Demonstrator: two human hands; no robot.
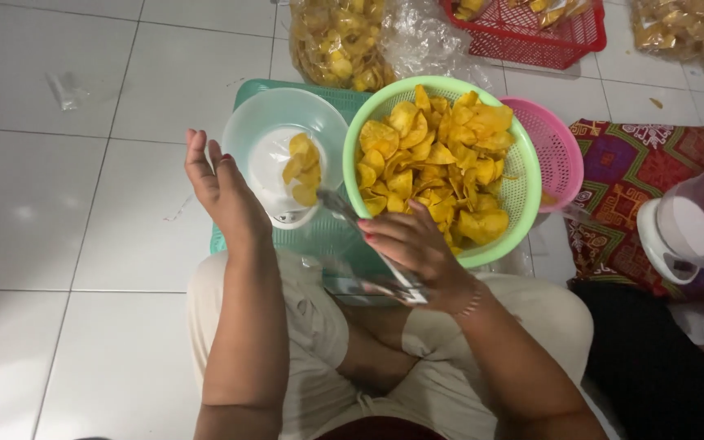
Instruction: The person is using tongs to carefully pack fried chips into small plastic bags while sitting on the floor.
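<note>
— Fingers [385, 232] of the right hand [413, 248] are doing what?
— Clamping metal tongs [368, 248], tips gripping yellow chips [303, 171] inside the clear bowl [266, 122] just beyond.
— The left hand [222, 191]?
— Hovering beside them, fingers loosely together, holding nothing.

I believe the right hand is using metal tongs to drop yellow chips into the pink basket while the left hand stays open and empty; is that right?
Not quite. In the head view, the metal tongs in the right hand drop the yellow chips into the clear plastic bowl, not the pink basket. The left hand is indeed open and empty.
</note>
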